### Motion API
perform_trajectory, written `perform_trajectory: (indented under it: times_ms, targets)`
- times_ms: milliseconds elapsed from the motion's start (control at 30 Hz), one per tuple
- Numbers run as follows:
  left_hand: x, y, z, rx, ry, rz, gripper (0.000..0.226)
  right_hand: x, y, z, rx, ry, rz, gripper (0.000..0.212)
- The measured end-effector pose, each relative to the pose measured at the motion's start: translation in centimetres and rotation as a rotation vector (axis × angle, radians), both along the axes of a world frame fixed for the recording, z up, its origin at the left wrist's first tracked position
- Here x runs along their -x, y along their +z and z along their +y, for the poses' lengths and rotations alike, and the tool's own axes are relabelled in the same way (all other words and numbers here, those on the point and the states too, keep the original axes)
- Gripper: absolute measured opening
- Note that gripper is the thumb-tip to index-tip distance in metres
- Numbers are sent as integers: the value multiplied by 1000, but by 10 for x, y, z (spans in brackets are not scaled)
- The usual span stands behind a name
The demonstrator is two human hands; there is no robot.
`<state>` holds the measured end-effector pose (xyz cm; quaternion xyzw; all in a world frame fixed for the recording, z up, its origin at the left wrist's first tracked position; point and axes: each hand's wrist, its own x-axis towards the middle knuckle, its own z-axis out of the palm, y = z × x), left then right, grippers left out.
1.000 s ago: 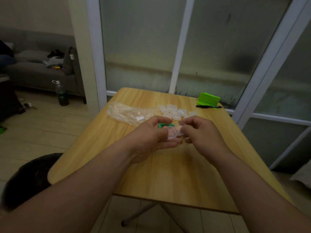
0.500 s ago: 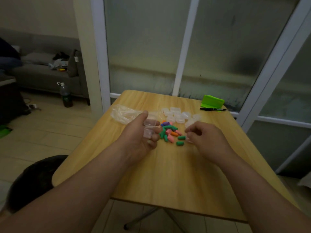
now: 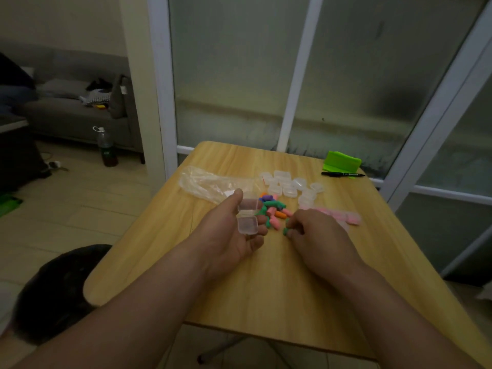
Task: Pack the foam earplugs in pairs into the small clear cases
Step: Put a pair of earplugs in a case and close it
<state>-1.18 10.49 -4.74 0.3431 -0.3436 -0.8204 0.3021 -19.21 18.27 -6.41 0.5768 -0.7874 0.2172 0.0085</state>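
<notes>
On the table (image 3: 266,294), an open clear case (image 3: 247,221) is held by the left hand (image 3: 226,237) just left of the green earplug (image 3: 285,231) pinched by the right hand (image 3: 322,235).

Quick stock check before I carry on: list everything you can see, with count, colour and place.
table: one, light wood, under it all
plastic bag: one, clear, table's far left
spare cases: roughly ten, clear, far middle
loose earplugs: a heap, green, pink, orange, purple, centre
pink pieces: a few, right of the heap, too blurred to identify
box: one, bright green, far right corner
pen: one, black, beside the box
bottle: one, dark, floor at left
sofa: one, grey, back left
open case: one, clear, in left grip
green earplug: one, in right grip
left hand: holds the open case
right hand: pinches the green earplug
</notes>
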Motion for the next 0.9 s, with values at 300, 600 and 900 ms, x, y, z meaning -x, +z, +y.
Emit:
perform_trajectory:
  times_ms: [300, 600, 900]
  targets:
    - [14, -2, 4, -10, -141, 67, 65, -24, 23, 12, 324, 176, -183, 9]
    - [28, -9, 9, -109, -117, 101, 58, -39, 13, 16, 220, 297, 18, 14]
    - [18, -13, 3, 0, -137, 66, 60, -24, 15, 13, 345, 153, -165, 12]
